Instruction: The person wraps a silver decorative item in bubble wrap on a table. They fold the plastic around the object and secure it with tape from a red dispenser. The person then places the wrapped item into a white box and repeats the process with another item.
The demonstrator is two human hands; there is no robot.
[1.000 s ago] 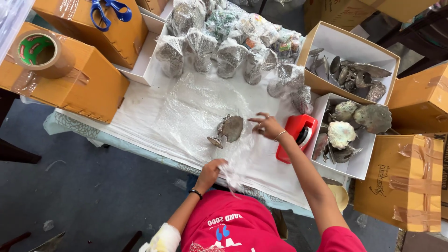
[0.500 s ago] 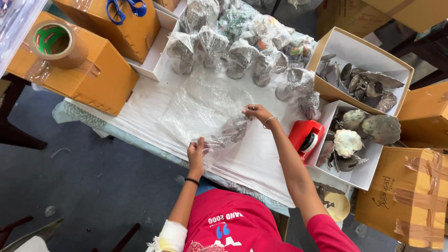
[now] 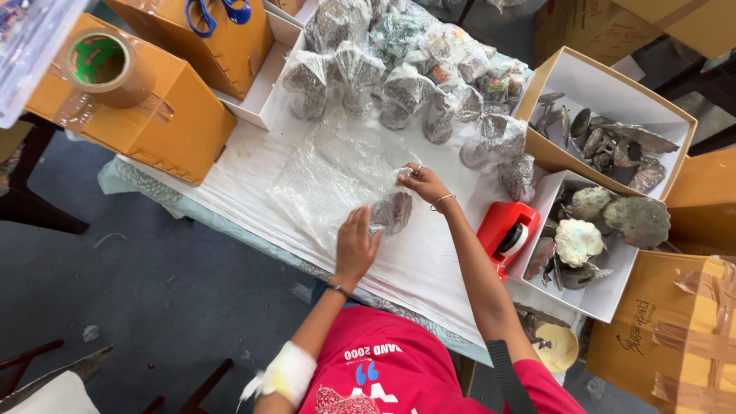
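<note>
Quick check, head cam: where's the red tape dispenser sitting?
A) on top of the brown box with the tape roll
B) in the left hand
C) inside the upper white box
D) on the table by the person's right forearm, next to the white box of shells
D: the red tape dispenser lies on the white-covered table, between the right forearm and the white box of shells.

Bright, even daylight floods the view, shadows soft and short. Glare sparkles off the bubble wrap (image 3: 330,176) at centre and off the wrapped bundles (image 3: 399,77) toward twelve o'clock. Focus is crisp; the edges bend slightly, wide-angle style.
</note>
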